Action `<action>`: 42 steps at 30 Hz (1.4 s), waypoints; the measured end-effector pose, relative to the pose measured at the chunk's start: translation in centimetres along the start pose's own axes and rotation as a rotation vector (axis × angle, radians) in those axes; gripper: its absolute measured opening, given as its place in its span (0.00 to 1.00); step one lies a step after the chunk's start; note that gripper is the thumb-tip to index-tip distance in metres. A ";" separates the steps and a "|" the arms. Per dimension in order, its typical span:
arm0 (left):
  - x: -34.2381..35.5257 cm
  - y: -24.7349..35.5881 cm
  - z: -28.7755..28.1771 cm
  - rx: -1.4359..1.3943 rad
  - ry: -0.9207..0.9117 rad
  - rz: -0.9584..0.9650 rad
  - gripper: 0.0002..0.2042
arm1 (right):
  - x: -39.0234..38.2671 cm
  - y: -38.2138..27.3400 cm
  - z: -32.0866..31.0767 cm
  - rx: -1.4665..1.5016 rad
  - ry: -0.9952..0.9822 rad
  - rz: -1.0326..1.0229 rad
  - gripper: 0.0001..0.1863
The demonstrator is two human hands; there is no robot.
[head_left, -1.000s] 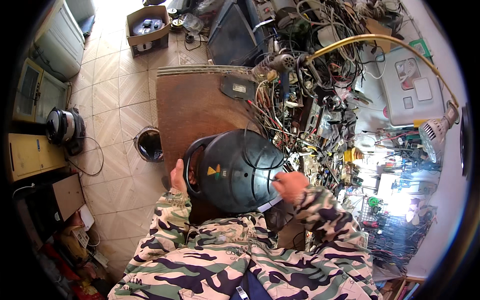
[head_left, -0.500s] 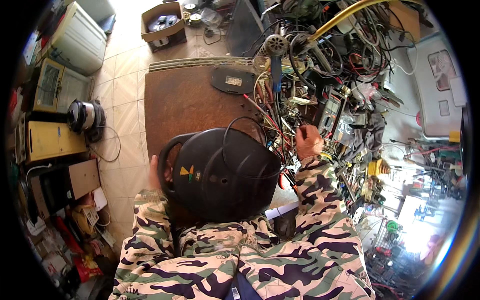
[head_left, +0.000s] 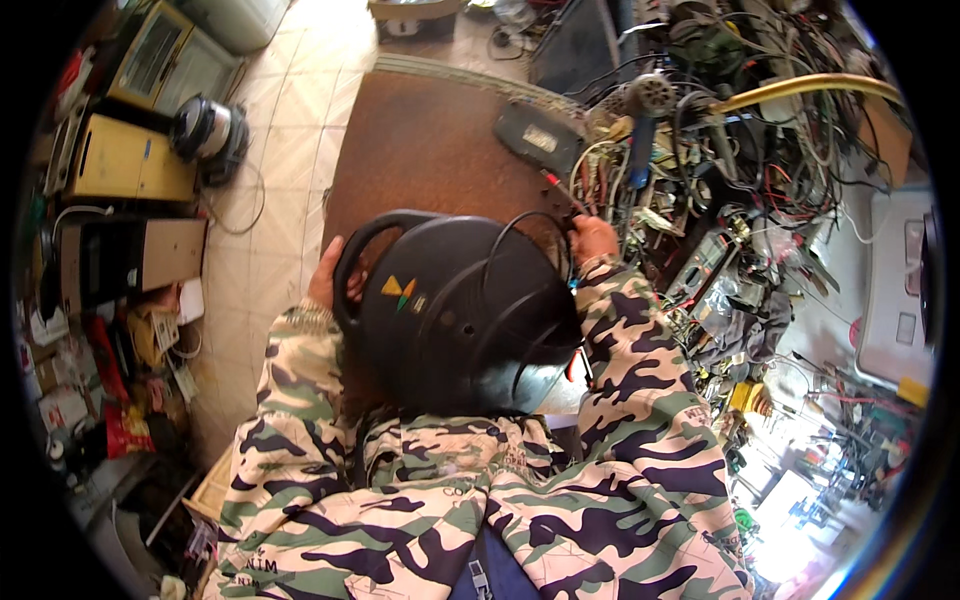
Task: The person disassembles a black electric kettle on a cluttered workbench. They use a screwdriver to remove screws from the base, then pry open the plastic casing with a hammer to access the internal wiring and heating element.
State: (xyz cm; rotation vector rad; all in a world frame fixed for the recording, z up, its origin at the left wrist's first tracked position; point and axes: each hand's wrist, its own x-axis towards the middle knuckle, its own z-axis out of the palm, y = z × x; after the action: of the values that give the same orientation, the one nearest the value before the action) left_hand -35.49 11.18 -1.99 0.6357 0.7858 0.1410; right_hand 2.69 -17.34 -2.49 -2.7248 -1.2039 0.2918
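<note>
My left hand curls around the handle of the cooker, fingers wrapped on the loop. My right hand rests on the cooker's far edge; I cannot tell whether its fingers pinch the black cord there. The cooker sits between both hands over the brown table, base toward me, handle pointing left. Wires crowd just beyond my right hand.

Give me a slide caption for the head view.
Both hands, left and right, steady a round black appliance on a cluttered repair bench.
</note>
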 end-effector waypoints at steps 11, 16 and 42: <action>0.5 -0.1 -0.9 -0.012 -0.057 -0.029 0.31 | -2.3 -4.7 -5.7 0.176 0.155 0.053 0.09; 0.2 -0.3 -0.7 -0.054 -0.009 -0.016 0.31 | -11.3 -14.2 -10.4 0.684 0.198 -0.049 0.13; 0.2 0.5 0.6 0.039 -0.006 -0.059 0.29 | -16.1 -23.7 -4.2 0.421 0.669 0.147 0.12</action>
State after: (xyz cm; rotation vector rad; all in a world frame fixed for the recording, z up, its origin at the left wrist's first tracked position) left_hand -34.87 11.37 -1.47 0.6489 0.8017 0.0703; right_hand -23.86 -13.77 8.46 -2.2506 -0.6649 -0.3028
